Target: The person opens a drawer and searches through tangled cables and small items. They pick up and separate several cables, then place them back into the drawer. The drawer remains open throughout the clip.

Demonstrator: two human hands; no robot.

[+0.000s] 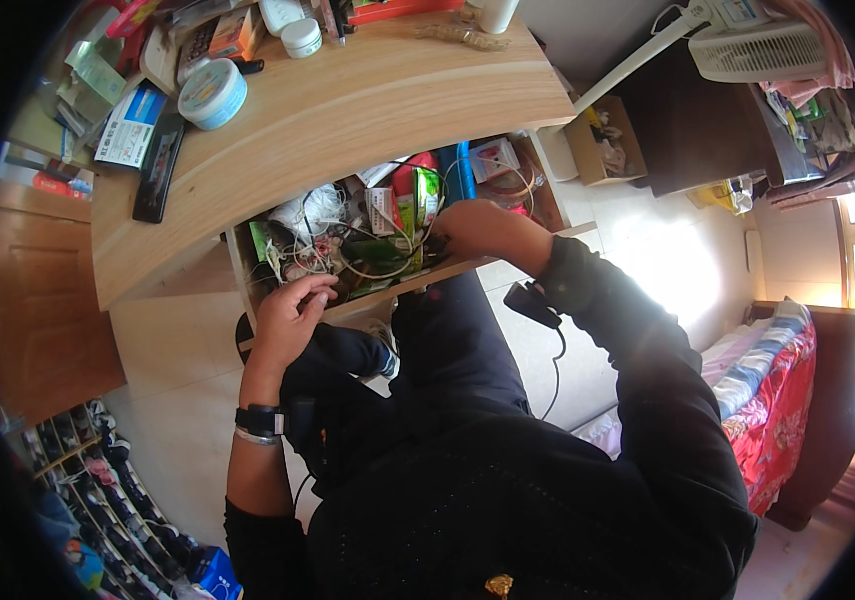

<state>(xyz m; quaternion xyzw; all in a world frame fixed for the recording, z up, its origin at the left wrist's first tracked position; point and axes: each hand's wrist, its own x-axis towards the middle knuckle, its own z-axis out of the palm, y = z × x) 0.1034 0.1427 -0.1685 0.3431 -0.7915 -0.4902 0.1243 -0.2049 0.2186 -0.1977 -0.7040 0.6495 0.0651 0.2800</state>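
Observation:
A pulled-out wooden drawer point(356, 301) under the desktop is crammed with small things. My right hand point(476, 229) reaches into it on the right, its fingertips hidden among the contents, so whether it grips anything does not show. At the drawer's front left edge rests my left hand point(294, 311), fingers loosely bent and nothing seen in them. Between the hands lie tangled white cables point(318, 214), a red-and-white small box point(381, 211) and a green packet point(427, 195). Behind my right hand are a blue container point(457, 174) and another white box point(495, 159).
On the wooden desk point(367, 97) stand a round tub point(213, 94), a white jar point(301, 37) and a black case point(159, 169). A cardboard box point(607, 146) sits on the floor at right, near a white fan point(761, 52). A shoe rack point(97, 495) is at lower left.

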